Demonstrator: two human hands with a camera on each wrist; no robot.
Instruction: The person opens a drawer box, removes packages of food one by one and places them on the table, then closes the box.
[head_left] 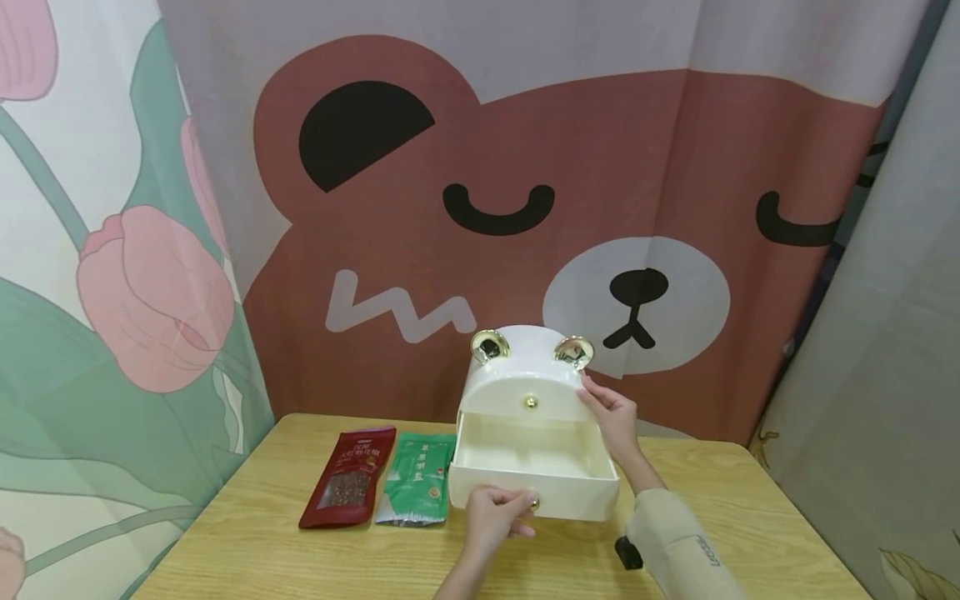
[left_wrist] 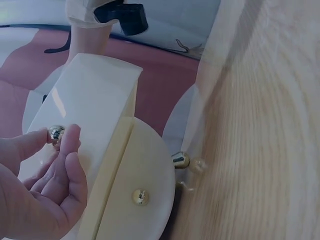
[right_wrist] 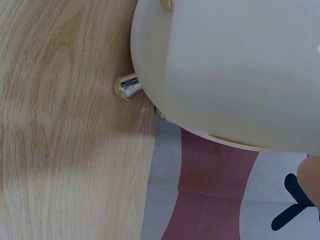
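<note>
A small cream-white storage box (head_left: 551, 379) with a rounded top stands on the table, gold round eyes on its top. Its lower drawer (head_left: 517, 493) is pulled out, and the cream inside shows. My left hand (head_left: 491, 515) pinches the drawer's gold knob (left_wrist: 56, 134) between thumb and finger. The upper drawer (head_left: 498, 398) is closed, with a gold knob (head_left: 531, 402) on its front. My right hand (head_left: 617, 421) rests its fingers against the box's upper right side, below the right eye. Only a fingertip of it shows at the right wrist view's edge.
Left of the box, a dark red pouch (head_left: 348, 475) and a green packet (head_left: 418, 477) lie side by side on the wooden table (head_left: 247, 542). Behind hangs a curtain (head_left: 615, 150) with a bear print. A black piece (head_left: 628, 553) sits by the right sleeve.
</note>
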